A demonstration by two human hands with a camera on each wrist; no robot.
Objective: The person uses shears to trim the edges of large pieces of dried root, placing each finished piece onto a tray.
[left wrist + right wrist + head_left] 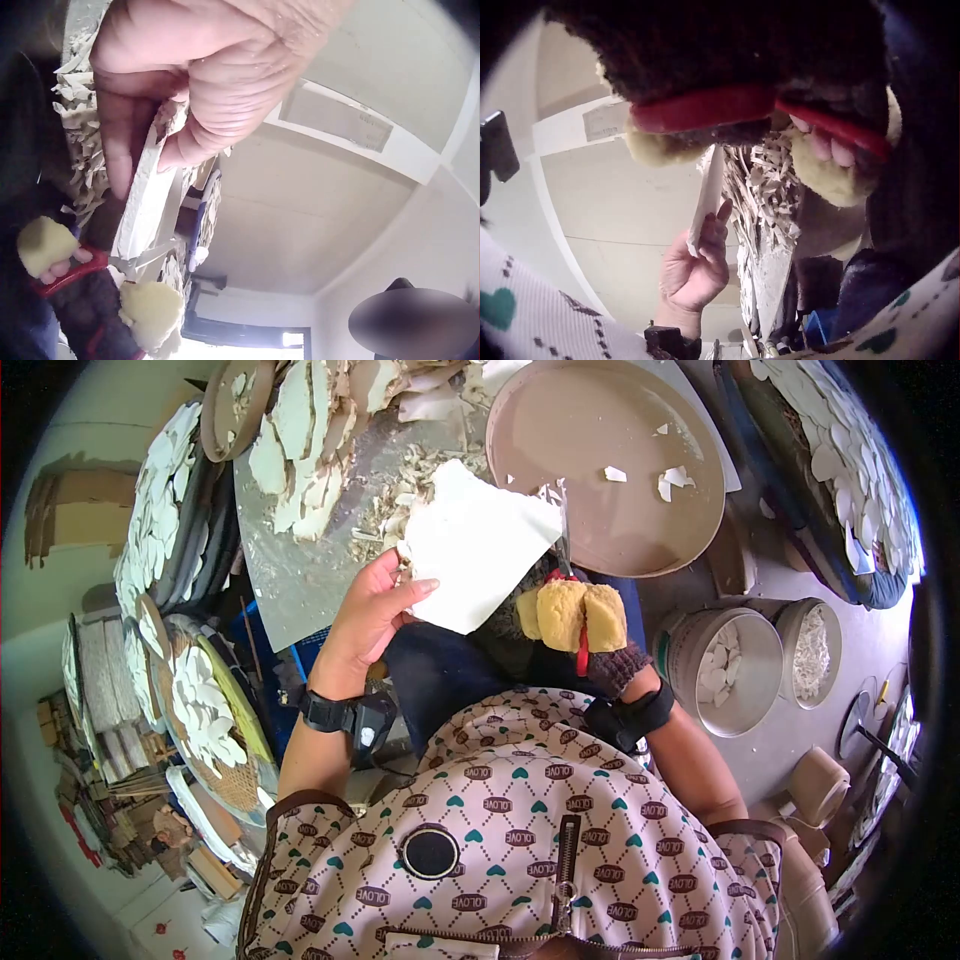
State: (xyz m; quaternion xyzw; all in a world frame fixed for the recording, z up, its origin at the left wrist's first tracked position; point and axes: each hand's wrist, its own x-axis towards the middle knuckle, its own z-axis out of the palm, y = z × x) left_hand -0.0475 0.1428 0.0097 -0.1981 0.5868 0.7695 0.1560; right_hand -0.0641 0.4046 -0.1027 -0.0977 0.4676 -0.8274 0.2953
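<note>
Pinching the sheet (480, 550) by its left edge, your left hand (368, 612) leaves the right edge free for the scissors (582, 660) gripped in your right hand (620, 666).

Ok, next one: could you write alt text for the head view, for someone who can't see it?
A person's left hand holds a flat white piece while the gloved right hand grips red-handled scissors at its edge. Beyond are a round brown tray with a few white fragments and a grey table strewn with pale scraps.
</note>
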